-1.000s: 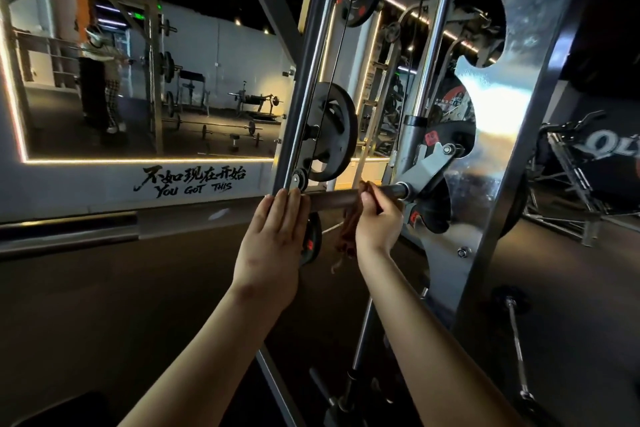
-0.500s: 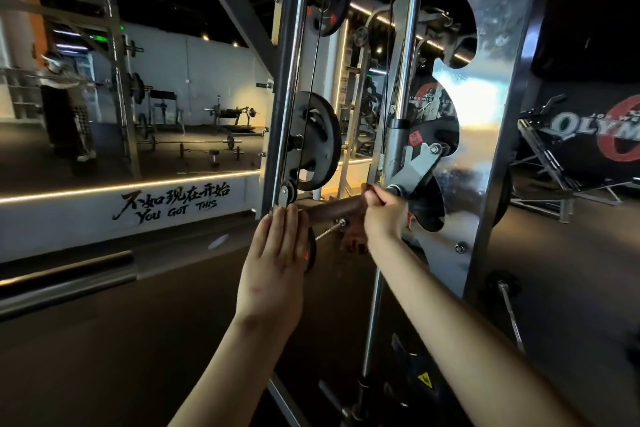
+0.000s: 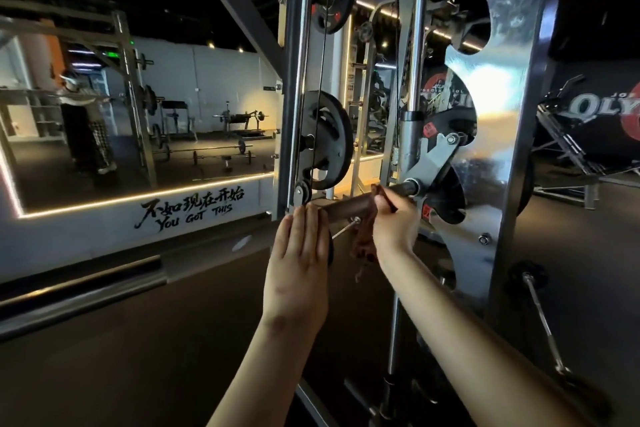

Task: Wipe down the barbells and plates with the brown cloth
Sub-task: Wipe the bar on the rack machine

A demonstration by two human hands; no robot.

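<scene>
My left grip (image 3: 299, 263) lies flat, fingers straight, arm stretched forward; my right grip (image 3: 394, 224) curls round the brown cloth (image 3: 362, 246)

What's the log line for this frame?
stage: bar wipe | right hand: grips brown cloth draped over bar | left hand: flat, fingertips at bar | plate: hung above bar, untouched

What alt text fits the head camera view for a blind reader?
A person's right hand grips a brown cloth around the barbell sleeve of a Smith machine, while the left hand is held flat, fingers straight, at the sleeve's free end. A black weight plate hangs on the frame just above.
</scene>
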